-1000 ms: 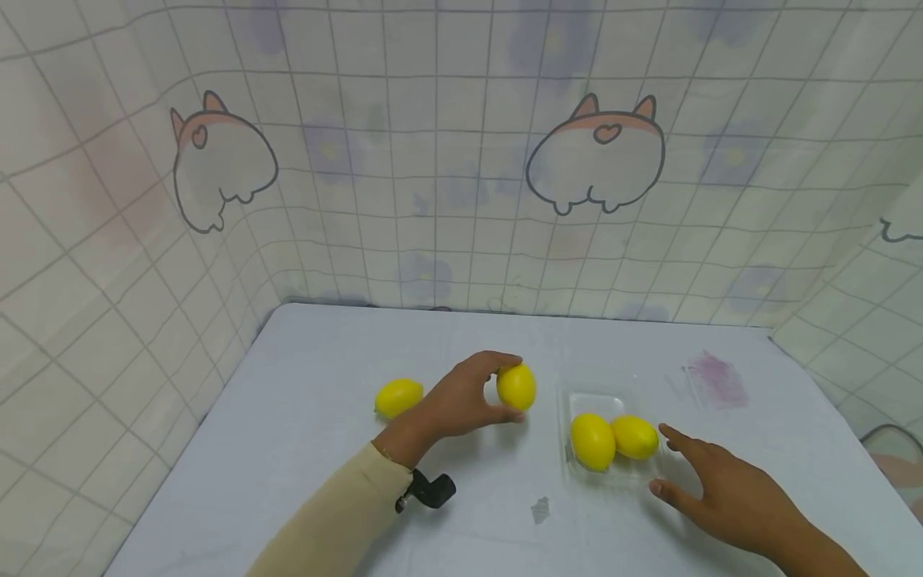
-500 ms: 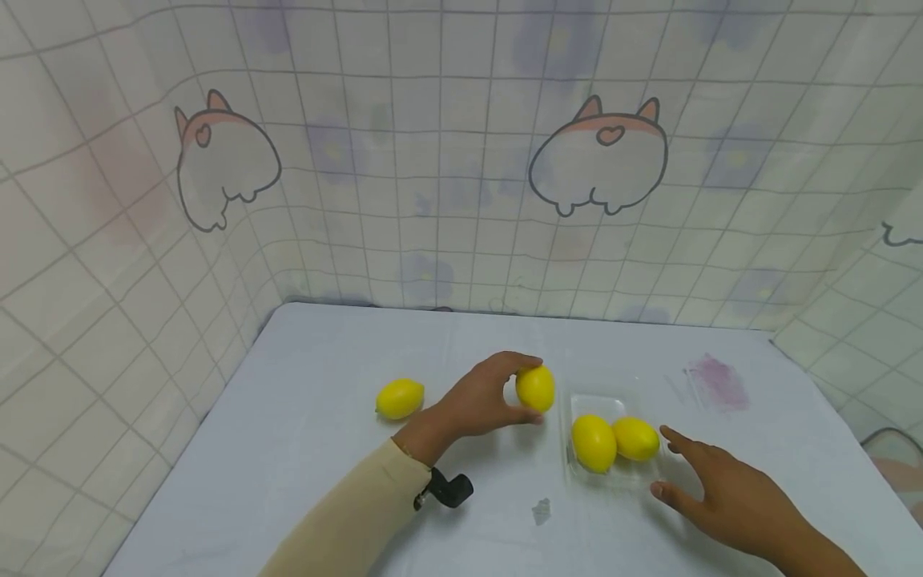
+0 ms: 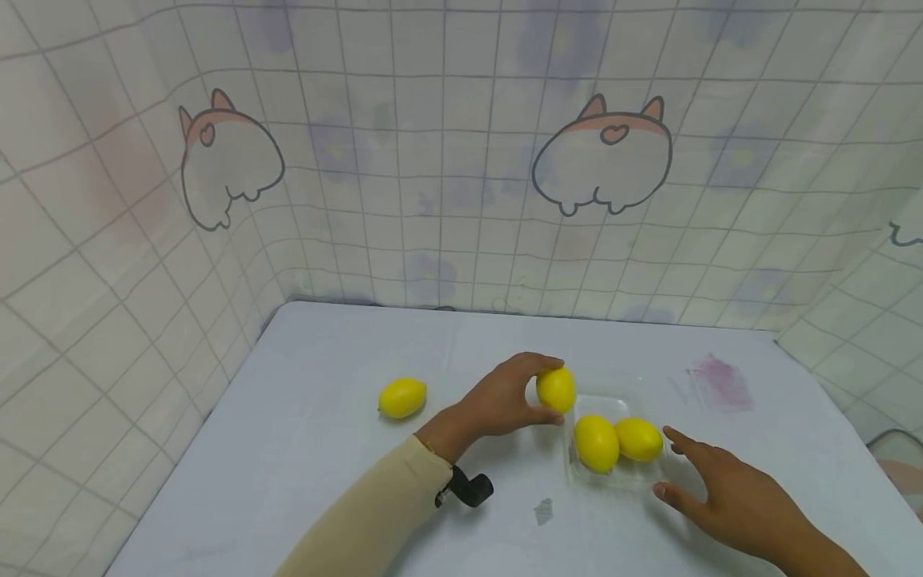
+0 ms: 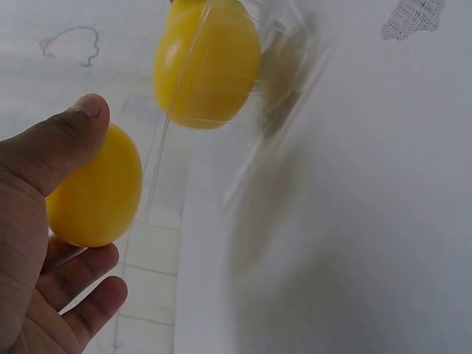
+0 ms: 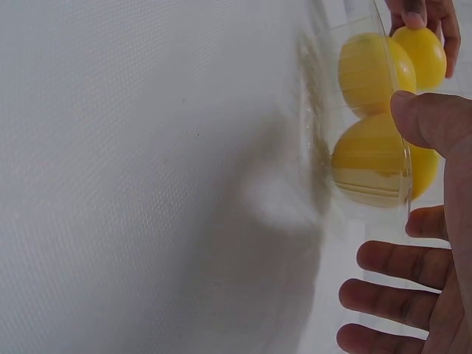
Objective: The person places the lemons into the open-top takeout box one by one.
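Observation:
Between the thumb and fingers of my left hand (image 3: pixel 501 401) is a yellow lemon (image 3: pixel 556 390), held at the left rim of a clear plastic container (image 3: pixel 602 407). Two lemons sit side by side inside that container, a left one (image 3: pixel 596 443) and a right one (image 3: pixel 639 439). Another lemon (image 3: pixel 402 398) lies on the table, left of my left wrist. My right hand (image 3: pixel 731 497) is beside the container's right side, fingers spread and nothing in its grasp. In the right wrist view, its thumb (image 5: pixel 428 122) overlaps the container's rim.
A white cover spreads over the table (image 3: pixel 288 481). In front of the container is a small grey mesh patch (image 3: pixel 544 511); a pink stain (image 3: pixel 721 383) marks the back right. A grid-patterned curtain (image 3: pixel 433 160) stands behind and at both sides.
My left hand has carried its lemon rightward, from a gap left of the container up to its left rim. The right hand and the other lemons have stayed in place.

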Demonstrator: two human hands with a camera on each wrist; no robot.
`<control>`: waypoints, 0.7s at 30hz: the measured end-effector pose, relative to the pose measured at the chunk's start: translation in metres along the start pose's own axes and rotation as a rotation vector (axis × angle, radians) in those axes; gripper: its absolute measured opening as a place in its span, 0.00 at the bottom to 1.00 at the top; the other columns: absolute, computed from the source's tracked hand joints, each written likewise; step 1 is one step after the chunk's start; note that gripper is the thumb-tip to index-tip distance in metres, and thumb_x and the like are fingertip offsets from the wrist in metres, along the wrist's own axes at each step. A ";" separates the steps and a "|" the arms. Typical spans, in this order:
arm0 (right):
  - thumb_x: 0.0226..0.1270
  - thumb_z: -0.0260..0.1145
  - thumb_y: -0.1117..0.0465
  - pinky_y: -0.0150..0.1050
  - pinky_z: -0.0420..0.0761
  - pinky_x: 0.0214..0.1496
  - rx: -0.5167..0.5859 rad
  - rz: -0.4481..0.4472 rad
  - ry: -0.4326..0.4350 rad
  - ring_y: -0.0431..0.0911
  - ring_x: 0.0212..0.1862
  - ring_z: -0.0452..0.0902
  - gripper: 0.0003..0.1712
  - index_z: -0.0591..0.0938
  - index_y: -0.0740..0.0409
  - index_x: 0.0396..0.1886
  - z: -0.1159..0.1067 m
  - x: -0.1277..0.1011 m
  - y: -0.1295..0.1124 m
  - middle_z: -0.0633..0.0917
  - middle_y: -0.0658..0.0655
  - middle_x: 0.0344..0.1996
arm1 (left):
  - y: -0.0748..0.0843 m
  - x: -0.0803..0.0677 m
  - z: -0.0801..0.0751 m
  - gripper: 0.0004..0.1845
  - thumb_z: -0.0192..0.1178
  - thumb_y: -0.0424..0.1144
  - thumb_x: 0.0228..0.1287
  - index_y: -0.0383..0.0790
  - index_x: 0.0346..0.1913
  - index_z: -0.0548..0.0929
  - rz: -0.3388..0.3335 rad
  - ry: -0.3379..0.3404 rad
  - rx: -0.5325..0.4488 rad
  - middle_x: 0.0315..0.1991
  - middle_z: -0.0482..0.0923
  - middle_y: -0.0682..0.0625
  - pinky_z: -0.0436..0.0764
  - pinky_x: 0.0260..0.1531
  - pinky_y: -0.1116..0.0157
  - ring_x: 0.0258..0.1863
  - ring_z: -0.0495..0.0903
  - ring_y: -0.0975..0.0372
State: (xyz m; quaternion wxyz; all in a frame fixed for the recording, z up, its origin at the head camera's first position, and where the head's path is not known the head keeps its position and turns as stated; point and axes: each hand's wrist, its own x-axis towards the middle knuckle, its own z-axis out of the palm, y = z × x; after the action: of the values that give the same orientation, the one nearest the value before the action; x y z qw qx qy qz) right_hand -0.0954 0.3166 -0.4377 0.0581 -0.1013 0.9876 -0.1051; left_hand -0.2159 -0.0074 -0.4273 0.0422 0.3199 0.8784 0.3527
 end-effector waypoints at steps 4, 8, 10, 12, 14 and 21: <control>0.60 0.58 0.19 0.69 0.80 0.47 -0.007 0.023 -0.028 0.66 0.60 0.77 0.58 0.68 0.56 0.77 0.000 0.002 0.001 0.81 0.64 0.61 | 0.004 0.004 0.003 0.41 0.76 0.52 0.58 0.50 0.74 0.72 0.008 0.001 -0.005 0.71 0.70 0.58 0.66 0.71 0.63 0.70 0.68 0.64; 0.60 0.58 0.19 0.69 0.80 0.47 -0.010 0.035 -0.044 0.66 0.60 0.76 0.59 0.67 0.55 0.78 0.001 0.003 0.001 0.81 0.65 0.61 | 0.006 0.009 0.007 0.41 0.76 0.52 0.59 0.49 0.74 0.72 0.029 0.001 -0.005 0.71 0.71 0.57 0.67 0.70 0.64 0.70 0.68 0.64; 0.60 0.58 0.19 0.69 0.80 0.47 -0.010 0.036 -0.048 0.66 0.60 0.77 0.59 0.67 0.55 0.78 0.001 0.003 0.001 0.81 0.64 0.61 | 0.006 0.012 0.009 0.41 0.76 0.52 0.59 0.48 0.74 0.72 0.041 0.000 0.000 0.71 0.71 0.56 0.67 0.70 0.65 0.69 0.68 0.64; 0.60 0.58 0.19 0.69 0.80 0.47 -0.010 0.036 -0.051 0.66 0.60 0.77 0.59 0.67 0.55 0.78 0.000 0.004 0.001 0.81 0.64 0.61 | 0.006 0.014 0.011 0.41 0.76 0.51 0.59 0.48 0.74 0.72 0.047 -0.001 0.003 0.71 0.71 0.56 0.66 0.70 0.66 0.69 0.68 0.64; 0.60 0.58 0.19 0.69 0.80 0.47 -0.008 0.035 -0.054 0.66 0.60 0.77 0.59 0.67 0.55 0.78 0.000 0.004 0.001 0.81 0.64 0.61 | 0.006 0.015 0.013 0.41 0.76 0.51 0.59 0.48 0.74 0.72 0.048 -0.004 0.004 0.71 0.71 0.56 0.66 0.70 0.66 0.70 0.68 0.64; 0.60 0.59 0.20 0.68 0.81 0.47 -0.017 0.048 -0.068 0.66 0.59 0.77 0.59 0.67 0.57 0.77 -0.001 0.005 0.000 0.81 0.65 0.60 | 0.009 0.020 0.016 0.41 0.76 0.50 0.60 0.49 0.74 0.72 0.047 -0.005 0.001 0.71 0.70 0.57 0.65 0.70 0.66 0.70 0.68 0.64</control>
State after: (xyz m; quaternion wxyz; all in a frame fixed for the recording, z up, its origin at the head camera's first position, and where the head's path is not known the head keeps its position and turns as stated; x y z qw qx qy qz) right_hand -0.1003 0.3160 -0.4368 0.0931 -0.0815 0.9881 -0.0918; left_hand -0.2223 0.0184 -0.4306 0.0357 0.3415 0.8706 0.3523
